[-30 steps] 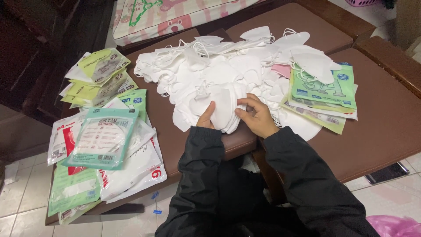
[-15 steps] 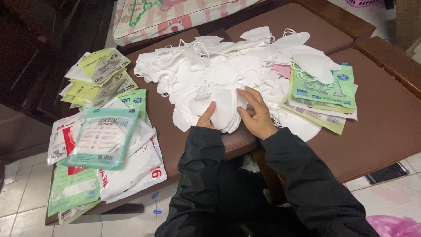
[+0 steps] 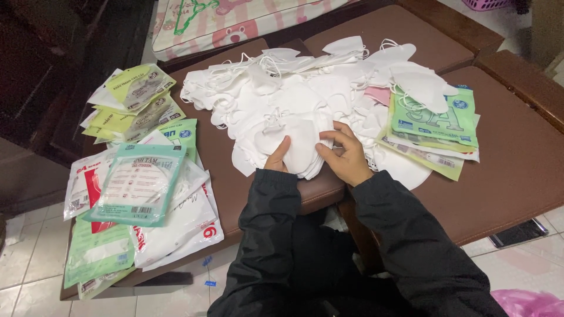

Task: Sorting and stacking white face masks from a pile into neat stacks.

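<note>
The fingers (image 3: 332, 136) of the right hand (image 3: 346, 159) are curled narrow, tips pinching the right edge of a small stack of folded white masks (image 3: 299, 149) at the near edge of the brown bench (image 3: 505, 176). The left hand (image 3: 276, 159) has its thumb lying up along the stack's left side; the rest of its fingers are tucked under or behind the masks, so I cannot tell how far they close. Between the two hands the stack stands roughly on its fold, its long axis running away from the person toward the big heap, and its lower corners hang just over the bench's front edge. Both hands touch it, one to each side; the right shows more of its grip and sits a little farther forward.

Beyond the fingers the loose pile of white masks (image 3: 305, 88) spreads across the middle of the bench, ear loops tangled along the top. One pink mask (image 3: 378, 95) lies among them to the right. Just right of the right hand sit green printed packets (image 3: 437, 120) with a white mask lying on top. Well to the left, apart from the hands, more flat packets (image 3: 138, 182) in teal, white and red overlap on the bench's left part, with yellow-green packets (image 3: 132, 97) behind them. Black sleeves (image 3: 405, 235) cover both forearms.
</note>
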